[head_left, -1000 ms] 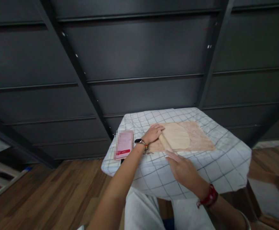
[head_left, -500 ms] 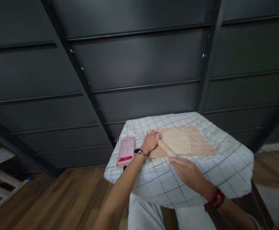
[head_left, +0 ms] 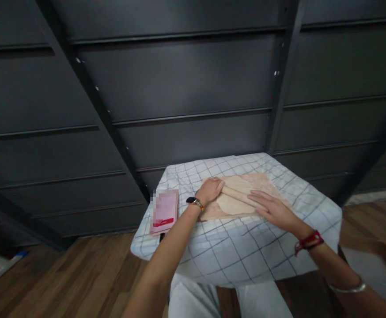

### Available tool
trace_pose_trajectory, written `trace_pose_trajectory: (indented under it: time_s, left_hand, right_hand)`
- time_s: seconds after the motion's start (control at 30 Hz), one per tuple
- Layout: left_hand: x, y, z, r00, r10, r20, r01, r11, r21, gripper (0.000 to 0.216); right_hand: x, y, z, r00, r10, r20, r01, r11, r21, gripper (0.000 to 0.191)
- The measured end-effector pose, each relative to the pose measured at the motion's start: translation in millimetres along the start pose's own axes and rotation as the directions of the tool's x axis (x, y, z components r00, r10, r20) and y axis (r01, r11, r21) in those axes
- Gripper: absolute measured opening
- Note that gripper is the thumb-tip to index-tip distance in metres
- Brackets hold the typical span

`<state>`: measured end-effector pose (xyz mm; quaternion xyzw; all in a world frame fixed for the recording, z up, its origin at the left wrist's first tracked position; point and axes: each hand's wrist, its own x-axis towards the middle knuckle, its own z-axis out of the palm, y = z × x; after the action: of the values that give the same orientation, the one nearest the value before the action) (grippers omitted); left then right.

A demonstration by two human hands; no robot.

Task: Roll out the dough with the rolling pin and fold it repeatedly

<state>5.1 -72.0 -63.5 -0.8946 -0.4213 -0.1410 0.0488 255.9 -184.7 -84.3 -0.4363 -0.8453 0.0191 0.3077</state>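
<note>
A wooden rolling pin (head_left: pixel 236 194) lies slantwise over a thin, pale sheet of dough (head_left: pixel 228 206). My left hand (head_left: pixel 210 190) is closed over the pin's far left end. Over its near right end lies my right hand (head_left: pixel 272 209), fingers fairly straight and pressing on the pin. Beneath the dough is a light brown, floured wooden board (head_left: pixel 261 178). Part of the dough is hidden by the pin and my right hand.
A white cloth with dark grid lines (head_left: pixel 246 254) covers the small table. Left of my left wrist lies a pink phone (head_left: pixel 166 210), partly blurred out. Dark metal panels (head_left: pixel 186 79) rise behind the table. The floor (head_left: pixel 103 265) is wood-patterned.
The rolling pin has moved right and away from me, from the dough's left edge onto its middle. My right hand has shifted farther over the board. The camera view has turned slightly.
</note>
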Motion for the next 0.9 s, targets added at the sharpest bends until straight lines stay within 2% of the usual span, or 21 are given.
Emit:
trace_pose_trajectory:
  time_s: [0.2,0.4,0.53,0.7,0.9]
  left_hand:
    - [1,4,-1,0.999,-0.015,-0.041,0.015,1.0,0.01,0.045]
    - [8,3,5,0.997,-0.04,-0.07,0.037,0.999,-0.034,0.043]
    - [19,-5,11,0.995,-0.08,-0.066,0.08,0.997,-0.005,0.043]
    - [39,-16,11,0.994,-0.105,-0.03,0.107,0.993,0.042,0.041]
    - [63,-33,15,0.992,-0.114,0.05,0.115,0.993,-0.015,0.038]
  right_hand:
    - [13,37,-10,0.996,0.043,0.079,-0.035,0.995,-0.094,0.049]
    - [45,56,-16,0.987,0.048,0.154,-0.026,0.99,-0.142,0.047]
    - [71,63,-5,0.983,0.067,0.172,-0.036,0.984,-0.176,0.051]
    - [92,78,12,0.957,0.167,0.237,-0.092,0.949,-0.3,0.053]
    - [111,102,20,0.902,0.321,0.289,-0.22,0.917,-0.332,0.052]
